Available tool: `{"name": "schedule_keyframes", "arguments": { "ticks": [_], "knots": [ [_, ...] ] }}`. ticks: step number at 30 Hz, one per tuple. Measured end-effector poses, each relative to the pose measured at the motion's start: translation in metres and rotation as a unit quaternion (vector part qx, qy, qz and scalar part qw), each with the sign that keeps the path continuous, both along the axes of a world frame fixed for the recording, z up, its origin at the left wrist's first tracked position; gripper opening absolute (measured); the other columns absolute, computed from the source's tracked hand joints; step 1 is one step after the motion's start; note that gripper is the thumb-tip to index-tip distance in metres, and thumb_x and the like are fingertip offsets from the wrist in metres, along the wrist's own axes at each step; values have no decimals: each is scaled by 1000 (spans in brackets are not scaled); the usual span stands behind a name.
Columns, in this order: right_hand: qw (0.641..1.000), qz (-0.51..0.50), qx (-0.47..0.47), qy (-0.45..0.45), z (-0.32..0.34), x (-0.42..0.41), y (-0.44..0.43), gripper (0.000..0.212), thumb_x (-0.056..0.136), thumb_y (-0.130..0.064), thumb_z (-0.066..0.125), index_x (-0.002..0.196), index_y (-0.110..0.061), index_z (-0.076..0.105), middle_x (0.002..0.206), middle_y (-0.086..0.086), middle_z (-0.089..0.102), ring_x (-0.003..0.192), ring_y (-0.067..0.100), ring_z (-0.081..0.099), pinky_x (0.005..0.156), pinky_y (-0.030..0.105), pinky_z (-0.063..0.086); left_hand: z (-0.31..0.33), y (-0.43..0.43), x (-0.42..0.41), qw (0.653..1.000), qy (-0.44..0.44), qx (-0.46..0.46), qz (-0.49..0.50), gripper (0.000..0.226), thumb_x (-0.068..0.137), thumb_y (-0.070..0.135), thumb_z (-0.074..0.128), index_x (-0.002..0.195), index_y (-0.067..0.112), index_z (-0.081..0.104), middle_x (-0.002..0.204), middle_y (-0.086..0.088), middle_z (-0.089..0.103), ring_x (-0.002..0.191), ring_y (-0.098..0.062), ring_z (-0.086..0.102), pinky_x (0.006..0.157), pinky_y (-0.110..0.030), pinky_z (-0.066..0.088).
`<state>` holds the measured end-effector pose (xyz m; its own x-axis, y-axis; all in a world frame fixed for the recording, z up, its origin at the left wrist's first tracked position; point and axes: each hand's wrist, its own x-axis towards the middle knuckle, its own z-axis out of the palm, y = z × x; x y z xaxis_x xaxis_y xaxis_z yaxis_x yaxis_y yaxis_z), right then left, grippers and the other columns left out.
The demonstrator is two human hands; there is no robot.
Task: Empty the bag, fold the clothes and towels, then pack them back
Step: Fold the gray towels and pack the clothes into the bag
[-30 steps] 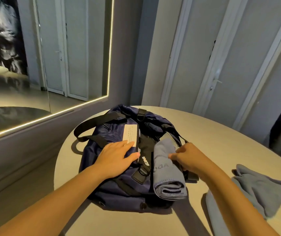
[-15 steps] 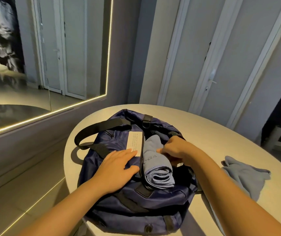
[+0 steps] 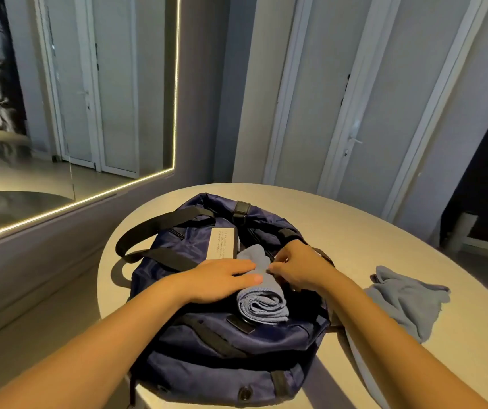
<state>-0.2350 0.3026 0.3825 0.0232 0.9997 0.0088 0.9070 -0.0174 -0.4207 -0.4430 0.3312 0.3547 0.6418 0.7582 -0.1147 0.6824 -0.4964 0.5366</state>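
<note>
Low in the frame my two forearms reach in over the navy nylon duffel bag (image 3: pixel 207 349), which lies on the round beige table (image 3: pixel 355 231). Just above its near end, at centre, the rolled blue-grey towel (image 3: pixel 262 305) sits in the bag's open top with its coiled end facing me. My left hand (image 3: pixel 222 278) lies flat across the bag, fingers straight and together, the fingertips touching the towel's left side. My right hand (image 3: pixel 298 270) is curled at the towel's right edge and seems to pinch the cloth there, though its fingertips are partly hidden. Beyond the hands are the white rectangular label (image 3: pixel 222 243) and the black webbing strap (image 3: pixel 160 228). At middle right a loose blue-grey cloth (image 3: pixel 405 299) lies crumpled on the table, well apart from the bag; farther back stand pale doors (image 3: pixel 355 113) and, upper left, a mirror edged with a light strip (image 3: pixel 174 84).

I judge this to be packing: I should hold the bag steady with the flat hand, keep the roll tight, and feed it lengthwise so it does not uncoil or snag the opening.

A second ago the towel lay on top, right of the strap; it now sits further left and deeper, and my left hand has slid from the label to the towel.
</note>
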Motion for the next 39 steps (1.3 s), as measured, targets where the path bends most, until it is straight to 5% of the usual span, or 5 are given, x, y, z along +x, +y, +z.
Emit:
{"name": "schedule_keyframes", "arguments": {
  "ticks": [9, 18, 24, 33, 39],
  "knots": [
    [984, 128, -78, -99, 5, 29, -55, 32, 97, -39, 53, 104, -16, 73, 107, 8, 71, 94, 27, 65, 87, 48, 57, -9, 0, 3, 999, 23, 30, -4, 76, 90, 77, 36, 158, 43, 30, 165, 17, 26, 154, -10, 21, 125, -34, 13],
    [966, 155, 32, -205, -5, 35, -98, 14, 102, -23, 54, 100, -22, 68, 105, -2, 70, 85, 24, 61, 75, 42, 54, -12, -3, 6, 999, 15, 39, 15, 79, 85, 81, 33, 156, 45, 32, 165, 17, 28, 153, -10, 23, 124, -33, 13],
    [967, 185, 129, -118, 1, 48, -149, 15, 99, -27, 61, 107, -32, 73, 101, -26, 51, 87, 2, 53, 66, 21, 47, -17, 0, 8, 999, 11, 40, 24, 71, 92, 78, 37, 155, 45, 33, 166, 13, 27, 154, -15, 23, 123, -37, 15],
    [935, 175, 169, -258, -6, -3, -130, 21, 100, -43, 48, 108, -28, 60, 100, -7, 62, 89, 21, 59, 74, 41, 53, -16, -4, 7, 998, -11, 52, 30, 72, 91, 76, 46, 154, 43, 37, 164, 11, 33, 153, -16, 27, 125, -39, 19],
    [908, 168, 297, -243, -1, 4, -146, 11, 86, -26, 76, 95, -24, 69, 89, -4, 70, 61, 21, 64, 43, 32, 54, -17, -4, 6, 997, -42, 44, 47, 76, 85, 76, 55, 152, 41, 44, 161, 11, 40, 148, -18, 36, 123, -44, 26]
  ]
}}
